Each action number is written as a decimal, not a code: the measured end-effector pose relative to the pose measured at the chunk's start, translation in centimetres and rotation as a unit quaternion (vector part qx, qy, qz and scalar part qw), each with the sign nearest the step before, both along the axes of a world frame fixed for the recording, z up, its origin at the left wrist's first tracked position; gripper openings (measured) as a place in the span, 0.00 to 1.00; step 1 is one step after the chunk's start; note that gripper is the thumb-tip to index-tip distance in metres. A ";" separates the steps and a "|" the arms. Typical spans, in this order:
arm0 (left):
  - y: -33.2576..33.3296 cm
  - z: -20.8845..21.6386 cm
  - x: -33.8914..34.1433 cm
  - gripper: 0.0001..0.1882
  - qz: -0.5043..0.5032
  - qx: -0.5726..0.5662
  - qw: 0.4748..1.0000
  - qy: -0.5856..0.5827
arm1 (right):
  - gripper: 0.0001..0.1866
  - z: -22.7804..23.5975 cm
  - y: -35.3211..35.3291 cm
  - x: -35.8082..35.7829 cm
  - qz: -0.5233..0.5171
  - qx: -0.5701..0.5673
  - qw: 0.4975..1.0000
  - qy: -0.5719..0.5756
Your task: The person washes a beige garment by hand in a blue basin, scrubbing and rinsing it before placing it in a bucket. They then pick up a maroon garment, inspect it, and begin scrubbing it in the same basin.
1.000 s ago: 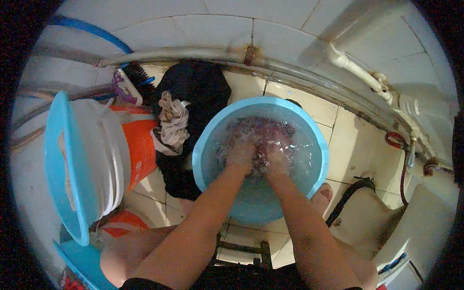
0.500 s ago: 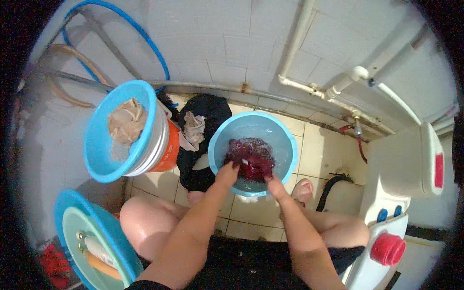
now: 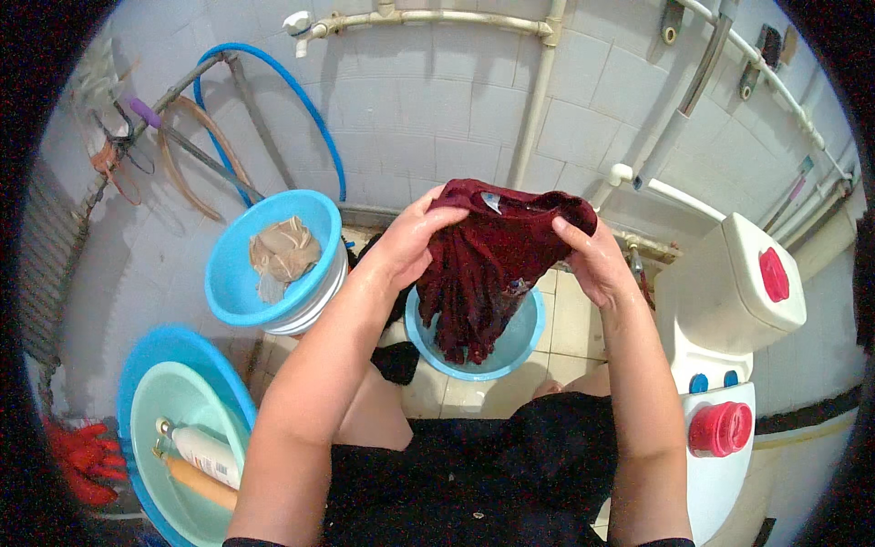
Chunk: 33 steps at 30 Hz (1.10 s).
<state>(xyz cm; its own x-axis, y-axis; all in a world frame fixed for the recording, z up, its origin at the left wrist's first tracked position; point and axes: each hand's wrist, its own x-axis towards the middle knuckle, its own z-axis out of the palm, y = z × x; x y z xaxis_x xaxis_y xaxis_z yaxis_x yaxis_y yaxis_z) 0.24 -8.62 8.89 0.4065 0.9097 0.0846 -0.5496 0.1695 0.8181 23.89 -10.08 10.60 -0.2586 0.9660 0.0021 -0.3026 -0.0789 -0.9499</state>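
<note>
A wet dark red shirt [image 3: 483,264] hangs from both my hands, stretched between them, with a pale label near its collar. My left hand [image 3: 415,235] grips one shoulder of the shirt, thumb over the cloth. The other shoulder is pinched in my right hand [image 3: 591,255]. Below, a light blue basin [image 3: 524,342] with water stands on the tiled floor; the lower part of the shirt hangs in front of it and hides much of it. Whether the hem touches the water I cannot tell.
At the left a blue basin [image 3: 219,305] with beige cloth [image 3: 284,248] sits on a white bucket [image 3: 310,319]. Nearer are a green basin [image 3: 150,428] holding bottles and red gloves [image 3: 87,460]. A white toilet [image 3: 729,292] with a red-lidded jar [image 3: 720,428] stands right.
Both my hands have risen from the basin, lifting the red shirt out of the water and spreading it by its shoulders. The view has tilted up toward the wall.
</note>
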 end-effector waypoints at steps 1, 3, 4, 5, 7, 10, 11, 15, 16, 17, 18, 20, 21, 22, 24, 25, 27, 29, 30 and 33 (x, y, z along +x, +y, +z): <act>-0.1 -0.2 -0.2 0.17 0.006 -0.013 1.000 0.016 | 0.18 0.0 0.0 -0.1 0.011 0.000 1.000 0.011; -0.5 -1.6 -0.1 0.19 0.007 -0.031 0.998 0.045 | 0.23 -2.9 1.0 0.3 -0.081 -0.056 0.994 0.035; -0.7 -2.9 -0.5 0.20 0.006 -0.036 0.998 0.049 | 0.27 -4.0 1.1 0.2 -0.083 -0.076 0.992 0.052; -0.9 -4.0 -0.6 0.20 0.026 -0.031 0.995 0.090 | 0.32 -5.1 1.3 0.2 -0.090 -0.098 0.989 0.067; -1.1 -5.3 -0.3 0.19 0.010 -0.064 0.994 0.094 | 0.30 -7.0 1.9 0.7 -0.165 -0.126 0.977 0.036; 0.1 -6.7 0.1 0.18 -0.009 -0.055 0.990 0.130 | 0.28 -8.8 3.3 2.5 -0.185 -0.117 0.975 -0.025; 0.4 -6.9 0.3 0.18 -0.011 -0.050 0.989 0.136 | 0.28 -8.7 3.6 2.4 -0.198 -0.115 0.973 -0.007; 1.5 -6.1 0.7 0.20 -0.064 -0.152 0.986 0.016 | 0.27 -6.0 3.3 1.2 -0.225 -0.114 0.967 0.039; 1.2 -4.8 1.1 0.20 -0.037 -0.133 0.989 0.061 | 0.26 -5.5 3.3 1.0 -0.232 -0.115 0.965 0.034; 1.4 -5.1 1.4 0.20 -0.020 -0.085 0.984 0.157 | 0.26 -5.3 3.4 1.0 -0.239 -0.117 0.963 0.029; 1.6 -5.5 1.6 0.19 -0.002 -0.036 0.967 0.251 | 0.25 -5.6 3.5 1.2 -0.228 -0.113 0.967 0.022; 2.1 -6.8 1.8 0.17 0.046 0.081 0.911 0.402 | 0.24 -5.6 3.8 1.3 -0.202 -0.101 0.974 0.010; 2.2 -7.4 2.0 0.18 0.072 0.110 0.875 0.466 | 0.23 -5.5 3.7 1.2 -0.192 -0.096 0.977 -0.009; 2.5 -7.6 2.2 0.18 0.087 0.111 0.851 0.506 | 0.22 -5.4 3.5 1.0 -0.183 -0.091 0.978 -0.027; 2.8 -7.8 2.5 0.18 0.105 0.098 0.790 0.597 | 0.21 -5.6 3.0 0.7 -0.148 -0.069 0.984 -0.070; 2.6 -6.0 3.4 0.18 0.101 0.086 0.753 0.644 | 0.19 -5.5 2.6 0.4 -0.162 -0.026 0.983 -0.086; 2.3 -4.7 3.5 0.17 0.114 0.081 0.701 0.699 | 0.19 -6.1 2.5 0.5 -0.134 -0.009 0.981 -0.137; 2.1 -4.7 3.1 0.15 0.136 0.099 0.679 0.714 | 0.19 -6.4 2.8 0.9 -0.155 -0.002 0.981 -0.119; 2.1 -5.0 2.7 0.15 0.138 0.125 0.664 0.724 | 0.19 -6.5 2.9 1.1 -0.166 0.001 0.980 -0.110; 2.5 -7.3 1.2 0.14 0.119 0.178 0.638 0.740 | 0.20 -5.6 3.0 1.3 -0.237 -0.002 0.969 -0.062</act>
<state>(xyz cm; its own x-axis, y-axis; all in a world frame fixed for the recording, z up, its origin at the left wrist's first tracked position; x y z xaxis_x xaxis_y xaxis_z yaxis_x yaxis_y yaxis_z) 1.45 -6.13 1.62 0.1354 0.9907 -0.0139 0.8933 -0.1160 0.4343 25.23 -7.07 5.03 0.2166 0.9762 -0.0050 -0.1885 0.0368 -0.9814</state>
